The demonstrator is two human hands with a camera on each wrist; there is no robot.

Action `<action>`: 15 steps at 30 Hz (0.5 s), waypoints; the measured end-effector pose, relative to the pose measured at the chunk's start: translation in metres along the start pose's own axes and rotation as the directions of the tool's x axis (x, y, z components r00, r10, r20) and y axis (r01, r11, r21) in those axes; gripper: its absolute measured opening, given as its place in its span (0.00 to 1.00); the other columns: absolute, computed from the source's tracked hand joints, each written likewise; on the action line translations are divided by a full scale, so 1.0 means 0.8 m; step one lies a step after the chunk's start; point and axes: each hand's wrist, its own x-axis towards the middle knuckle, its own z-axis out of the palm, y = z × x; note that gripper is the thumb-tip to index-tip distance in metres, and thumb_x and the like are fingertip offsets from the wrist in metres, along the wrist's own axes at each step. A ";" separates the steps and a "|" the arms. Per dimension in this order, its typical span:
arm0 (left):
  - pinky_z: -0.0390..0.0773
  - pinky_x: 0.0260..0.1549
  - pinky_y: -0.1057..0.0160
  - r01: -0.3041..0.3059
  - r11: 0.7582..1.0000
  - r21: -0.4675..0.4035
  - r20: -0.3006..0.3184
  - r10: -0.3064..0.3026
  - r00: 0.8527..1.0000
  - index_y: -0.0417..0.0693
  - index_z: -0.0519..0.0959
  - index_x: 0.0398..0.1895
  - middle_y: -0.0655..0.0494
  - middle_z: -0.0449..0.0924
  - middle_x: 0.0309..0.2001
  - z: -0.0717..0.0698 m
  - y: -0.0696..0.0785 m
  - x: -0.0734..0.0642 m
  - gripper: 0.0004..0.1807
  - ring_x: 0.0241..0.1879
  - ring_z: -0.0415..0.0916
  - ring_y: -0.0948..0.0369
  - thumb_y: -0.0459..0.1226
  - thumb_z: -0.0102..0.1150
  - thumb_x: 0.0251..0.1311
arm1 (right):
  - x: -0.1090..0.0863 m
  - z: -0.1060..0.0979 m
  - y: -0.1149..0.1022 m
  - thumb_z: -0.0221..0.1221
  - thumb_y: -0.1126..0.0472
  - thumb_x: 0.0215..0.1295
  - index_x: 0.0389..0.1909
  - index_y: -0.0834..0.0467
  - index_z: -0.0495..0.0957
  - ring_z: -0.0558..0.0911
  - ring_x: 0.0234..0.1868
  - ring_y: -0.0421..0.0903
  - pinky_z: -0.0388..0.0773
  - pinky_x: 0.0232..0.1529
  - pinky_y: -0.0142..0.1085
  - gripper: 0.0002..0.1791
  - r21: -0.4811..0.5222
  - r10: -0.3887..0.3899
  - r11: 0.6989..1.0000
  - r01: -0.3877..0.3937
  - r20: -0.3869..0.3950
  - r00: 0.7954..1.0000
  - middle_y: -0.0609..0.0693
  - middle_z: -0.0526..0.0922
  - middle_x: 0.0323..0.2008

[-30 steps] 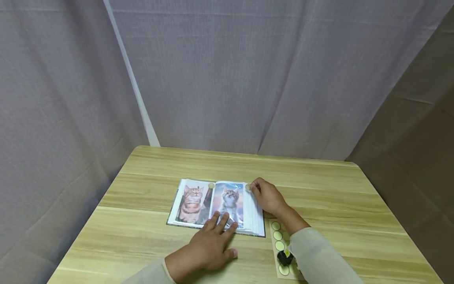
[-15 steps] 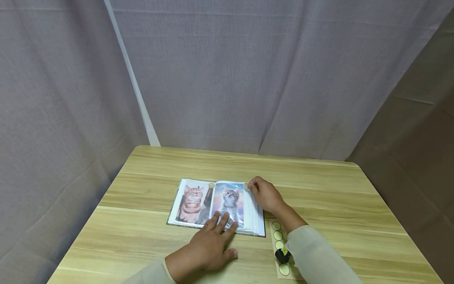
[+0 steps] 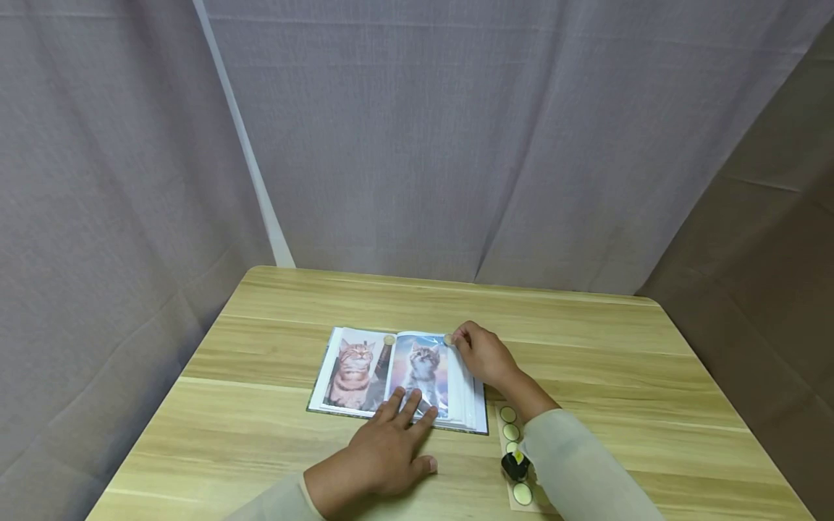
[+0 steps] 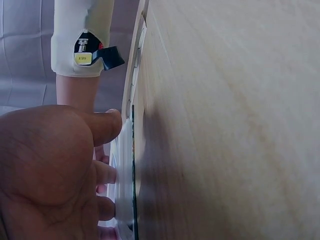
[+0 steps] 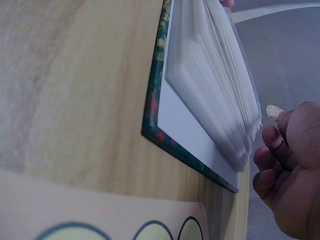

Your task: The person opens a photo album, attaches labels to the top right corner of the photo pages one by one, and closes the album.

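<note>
An open photo album (image 3: 479, 420) lies on the table, a cat picture (image 3: 352, 376) on its left page and a kitten picture (image 3: 423, 362) on its right. My left hand (image 3: 391, 456) rests with spread fingers on the lower part of the kitten page. Between thumb and fingertips, my right hand (image 3: 487, 358) pinches a small round sticker (image 5: 274, 113) at the upper right corner of that page. In the head view I cannot tell whether the sticker touches the page. Another round sticker (image 3: 389, 340) sits at the top right of the cat page.
A sheet of round pale-yellow stickers (image 3: 522, 494) lies right of the album, partly under the right sleeve (image 3: 573, 456). A black wrist device (image 3: 515, 467) hides part of it. Grey curtains (image 3: 391, 145) stand behind the wooden table (image 3: 260, 347).
My right hand has moved slightly left with the sticker, from the white margin to the corner of the kitten picture. The left hand has stayed still.
</note>
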 end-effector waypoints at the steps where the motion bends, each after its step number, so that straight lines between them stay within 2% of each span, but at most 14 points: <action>1: 0.54 0.74 0.46 0.000 1.000 -0.001 0.002 0.000 1.000 0.62 0.55 0.82 0.48 0.45 0.82 0.000 0.000 0.000 0.43 0.80 0.40 0.44 0.66 0.48 0.69 | 0.000 0.000 0.000 0.53 0.56 0.79 0.47 0.57 0.78 0.76 0.30 0.45 0.74 0.34 0.41 0.09 -0.003 0.001 1.000 -0.001 0.001 1.000 0.47 0.81 0.33; 15: 0.54 0.74 0.46 -0.001 1.000 -0.004 0.001 0.001 1.000 0.63 0.55 0.82 0.48 0.46 0.82 -0.001 0.000 0.000 0.43 0.80 0.40 0.45 0.66 0.48 0.69 | 0.006 0.007 0.000 0.53 0.56 0.79 0.45 0.56 0.78 0.78 0.33 0.46 0.76 0.38 0.44 0.09 -0.021 -0.002 1.000 0.002 0.002 1.000 0.48 0.82 0.35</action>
